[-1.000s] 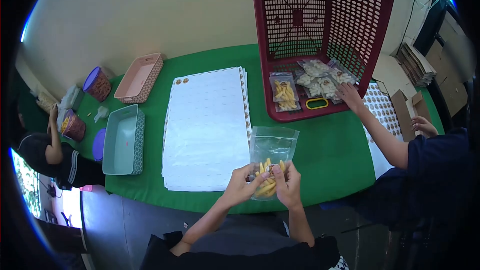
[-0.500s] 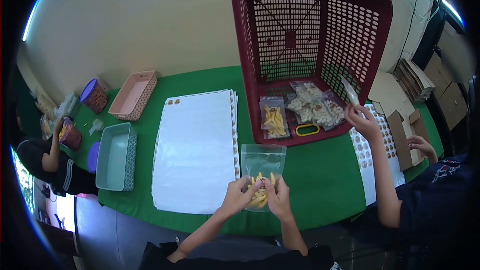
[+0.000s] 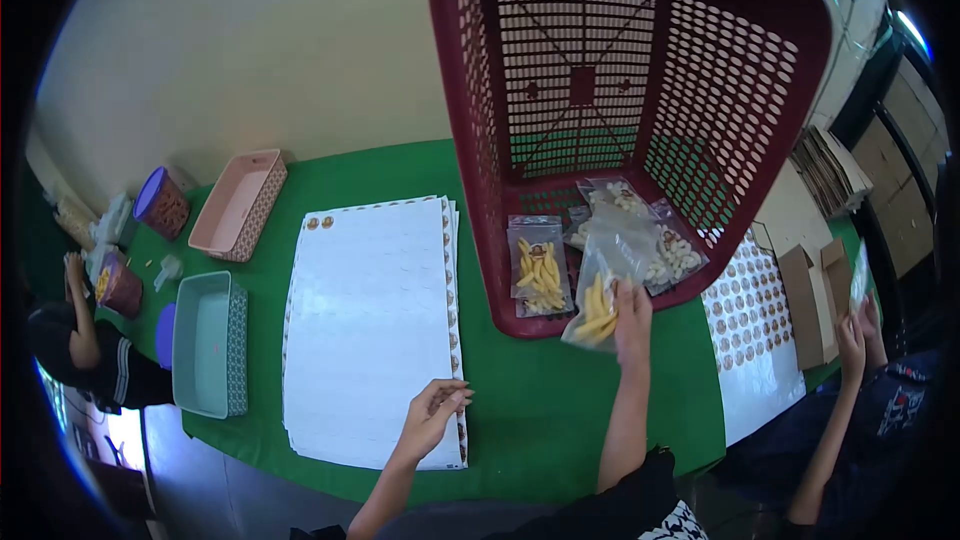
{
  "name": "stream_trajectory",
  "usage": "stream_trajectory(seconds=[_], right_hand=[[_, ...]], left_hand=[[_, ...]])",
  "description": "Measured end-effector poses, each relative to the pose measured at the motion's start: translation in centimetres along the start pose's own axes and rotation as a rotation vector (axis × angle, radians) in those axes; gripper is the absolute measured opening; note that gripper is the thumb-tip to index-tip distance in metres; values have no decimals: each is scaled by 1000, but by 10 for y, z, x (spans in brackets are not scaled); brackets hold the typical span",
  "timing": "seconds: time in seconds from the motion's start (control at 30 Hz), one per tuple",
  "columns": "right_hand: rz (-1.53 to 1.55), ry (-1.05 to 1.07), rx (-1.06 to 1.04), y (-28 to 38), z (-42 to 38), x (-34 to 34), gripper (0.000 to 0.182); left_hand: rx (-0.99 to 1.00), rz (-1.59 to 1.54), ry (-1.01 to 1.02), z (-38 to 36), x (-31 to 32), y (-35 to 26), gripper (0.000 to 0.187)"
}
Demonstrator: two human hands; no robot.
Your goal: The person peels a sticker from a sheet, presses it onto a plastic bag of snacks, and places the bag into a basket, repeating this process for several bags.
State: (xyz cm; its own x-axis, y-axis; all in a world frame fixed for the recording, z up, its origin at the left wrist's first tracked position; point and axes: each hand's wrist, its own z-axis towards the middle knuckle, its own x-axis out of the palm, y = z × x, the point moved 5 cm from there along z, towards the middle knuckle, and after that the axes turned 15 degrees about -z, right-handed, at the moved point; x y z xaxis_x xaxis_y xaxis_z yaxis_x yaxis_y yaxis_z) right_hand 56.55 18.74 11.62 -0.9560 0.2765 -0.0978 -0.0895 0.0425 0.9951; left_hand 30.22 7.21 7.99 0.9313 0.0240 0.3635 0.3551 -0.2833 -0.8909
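My right hand (image 3: pixel 632 318) is closed on the edge of a clear zip bag of yellow finger-shaped snacks (image 3: pixel 597 312). This bag is tilted at the front rim of the maroon basket (image 3: pixel 470 190), which lies on its side. It partly hides bags of white snacks (image 3: pixel 676 258) inside. To its left, another bag of yellow snacks (image 3: pixel 541 270) lies in the basket. Over the right edge of the white sticker sheets (image 3: pixel 370 330) hovers my left hand (image 3: pixel 438 415), its fingers loosely bent and apart, with nothing in them.
A pink tray (image 3: pixel 240 202), a teal tray (image 3: pixel 238 360) and a purple-lidded tub (image 3: pixel 160 205) stand on the left. One person (image 3: pixel 90 340) works there. At right another person's hands (image 3: pixel 860 332) hold a bag by an open cardboard box (image 3: pixel 810 300) and a sticker sheet (image 3: pixel 745 340).
My right hand has carried the yellow snack bag up and right to the basket. My left hand has let go and moved left. The right-hand person's raised bag has moved away from the basket.
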Motion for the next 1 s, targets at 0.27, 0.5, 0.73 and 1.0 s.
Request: stream_trajectory(seconds=[0.27,0.5,0.73,1.0], right_hand=[[-568,182,19,-45,97,57,37],[-566,290,-10,-47,99,88,44],[-994,105,-110,-43,95,82,57],[-968,128,-207,-56,99,80,51]], left_hand=[[46,-74,-114,1,-12,10,21],[14,-38,-132,3,-19,13,20],[7,-79,-136,3,-18,11,21],[29,-18,-117,4,-20,16,24]])
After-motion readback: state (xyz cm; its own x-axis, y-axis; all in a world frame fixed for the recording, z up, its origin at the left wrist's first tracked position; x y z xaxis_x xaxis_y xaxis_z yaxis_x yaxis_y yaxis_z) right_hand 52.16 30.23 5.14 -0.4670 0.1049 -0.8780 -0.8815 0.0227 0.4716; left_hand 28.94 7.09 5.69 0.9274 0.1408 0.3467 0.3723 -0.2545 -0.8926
